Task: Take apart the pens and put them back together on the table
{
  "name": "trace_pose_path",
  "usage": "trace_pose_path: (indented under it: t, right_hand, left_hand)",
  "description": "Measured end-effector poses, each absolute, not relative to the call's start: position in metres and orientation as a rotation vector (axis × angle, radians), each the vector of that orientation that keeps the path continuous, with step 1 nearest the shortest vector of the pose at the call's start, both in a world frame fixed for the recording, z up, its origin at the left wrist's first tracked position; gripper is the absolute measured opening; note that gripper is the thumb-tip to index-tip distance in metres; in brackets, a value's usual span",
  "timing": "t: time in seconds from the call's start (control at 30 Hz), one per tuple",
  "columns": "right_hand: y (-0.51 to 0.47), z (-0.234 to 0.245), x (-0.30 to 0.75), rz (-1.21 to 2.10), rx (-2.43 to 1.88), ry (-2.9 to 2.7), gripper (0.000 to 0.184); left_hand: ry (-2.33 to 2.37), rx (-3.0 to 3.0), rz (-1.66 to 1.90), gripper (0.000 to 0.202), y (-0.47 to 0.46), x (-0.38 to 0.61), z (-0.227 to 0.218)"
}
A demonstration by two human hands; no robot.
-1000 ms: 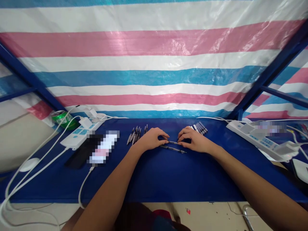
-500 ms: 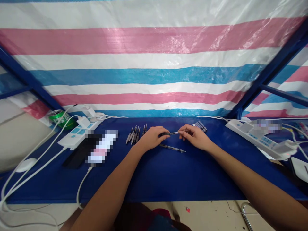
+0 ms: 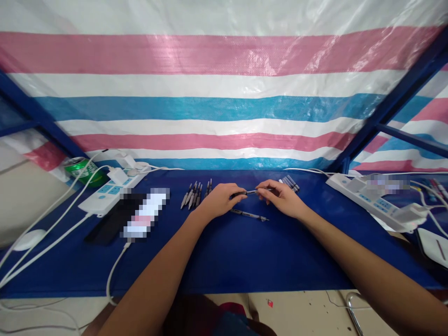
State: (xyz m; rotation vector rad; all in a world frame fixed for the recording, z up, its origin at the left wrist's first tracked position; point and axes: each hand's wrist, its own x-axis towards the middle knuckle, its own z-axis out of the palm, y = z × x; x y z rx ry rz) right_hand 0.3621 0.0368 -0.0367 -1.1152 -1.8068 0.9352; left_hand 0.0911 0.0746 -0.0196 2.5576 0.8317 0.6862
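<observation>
Between my two hands a slim pen (image 3: 251, 192) is held level above the table. My left hand (image 3: 226, 199) pinches its dark left end, and the fingers of my right hand (image 3: 276, 196) close on its right end. Just below them another pen (image 3: 249, 215) lies on the blue table, its tip toward the right. Left of my left hand several grey and black pens (image 3: 192, 195) lie side by side. Behind my right hand are several clear pen caps or tubes (image 3: 291, 183), partly hidden by the hand.
A phone (image 3: 147, 214) on a charging cable lies on the blue table (image 3: 266, 261) at left, beside a white power strip (image 3: 108, 191) and a green can (image 3: 86, 171). Another power strip (image 3: 378, 200) with plugs stands at right. A striped plastic sheet (image 3: 224, 107) hangs behind.
My right fingers have shifted slightly left along the pen, closer to my left hand. The whole view has moved a little; the other things stay in place.
</observation>
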Motion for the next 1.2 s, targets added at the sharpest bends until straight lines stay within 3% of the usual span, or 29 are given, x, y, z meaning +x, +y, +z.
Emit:
trace_pose_path:
  t: [0.17,0.37,0.77,0.87,1.0,1.2]
  right_hand:
    - [0.0350,-0.0374,0.3614,0.975,-1.107,-1.838,0.044]
    - [0.0357,-0.0391,0.3602,0.949,-1.104,-1.860,0.040]
    - [0.0391,-0.0344,0.3639,0.595,-1.016,-1.983,0.013]
    - [0.0379,-0.0337,0.3625,0.646,-1.043,-1.943,0.015]
    - [0.0364,-0.0356,0.3612,0.945,-1.145,-1.835,0.035]
    - [0.0378,-0.0367,0.3623,0.931,-1.109,-1.857,0.035]
  left_hand:
    - [0.819,2.582,0.677,0.029,0.0746,0.0921,-0.0221]
    - [0.815,2.570,0.657,0.031,0.0742,0.0921,-0.0227]
    - [0.880,2.540,0.626,0.032,0.0722,0.0938,-0.0228]
    - [0.893,2.562,0.639,0.032,0.0720,0.0942,-0.0240]
    - [0.872,2.596,0.639,0.029,0.0718,0.0948,-0.0244]
    - [0.872,2.612,0.612,0.027,0.0720,0.0946,-0.0241]
